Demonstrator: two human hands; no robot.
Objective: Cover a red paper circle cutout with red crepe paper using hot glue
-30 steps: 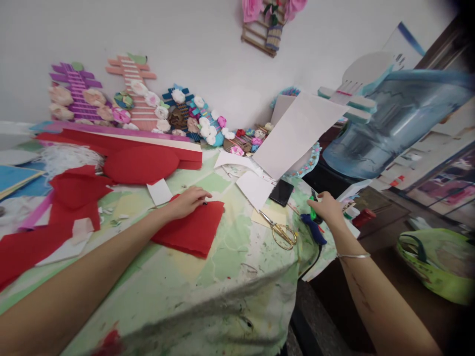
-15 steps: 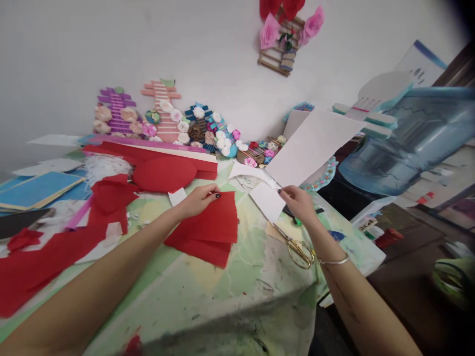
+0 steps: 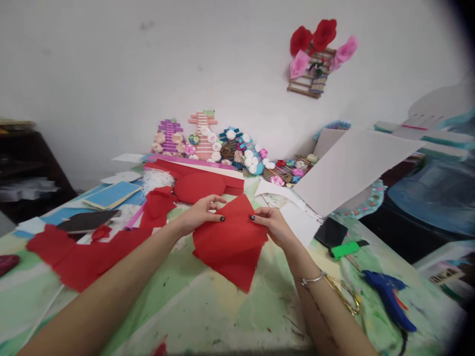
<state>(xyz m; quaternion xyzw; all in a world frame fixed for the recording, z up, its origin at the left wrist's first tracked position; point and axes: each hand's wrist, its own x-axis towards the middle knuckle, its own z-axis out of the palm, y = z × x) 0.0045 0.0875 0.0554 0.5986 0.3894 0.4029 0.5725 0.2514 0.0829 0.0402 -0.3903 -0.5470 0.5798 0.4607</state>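
1. Far left: red scraps [image 3: 85, 257] flat on the table [image 3: 185, 306], near a blue board [image 3: 111, 195]. Same lie as a second ago.
2. Next, the left hand [image 3: 202, 215]: thumb and fingertips closed narrowly on the upper left edge of the red sheet [image 3: 230, 247]. On that sheet a second ago too, but then pressing it flat.
3. In the middle, the red sheet itself: no longer flat, upper edge raised between the two hands, lower corner pointing toward the camera. Cannot tell whether that corner touches the tabletop.
4. Right of it, the right hand [image 3: 272, 225]: newly arrived. Off at the table's right edge a second ago, at the white card [image 3: 302, 228] half a second ago, now pinching the sheet's upper right edge with narrow fingers. Hence a sheet held at two points, not pinned by one palm.
5. Farther right: black phone [image 3: 331, 232], green object [image 3: 343, 249], gold scissors [image 3: 349, 301] half hidden by the forearm, blue glue gun [image 3: 388, 296]. All lying untouched, well apart from either hand.
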